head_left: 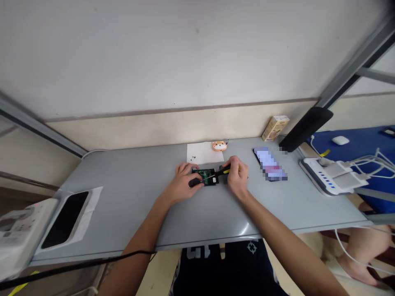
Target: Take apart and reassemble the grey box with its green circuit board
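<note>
My left hand [182, 183] grips the left end of a small black device with an exposed green circuit board [205, 176] on the grey desk. A dark rounded piece [194, 182] sits by its thumb; I cannot make out what it is. In my right hand [237, 176] is a screwdriver [220, 172] with a black and yellow handle, its thin shaft pointing left over the board. Behind the device lies a sheet of white paper [200, 153] with several tiny dark parts [193, 158] on it. An orange animal-face case [219, 146] rests at the paper's right edge.
To the right lie a lit phone [269, 163], a small carton [275, 127], a black cylinder [305, 129] and a white power strip [327, 179] with cables. A dark phone [66, 220] lies on paper at the left. A person's leg [367, 250] shows below right.
</note>
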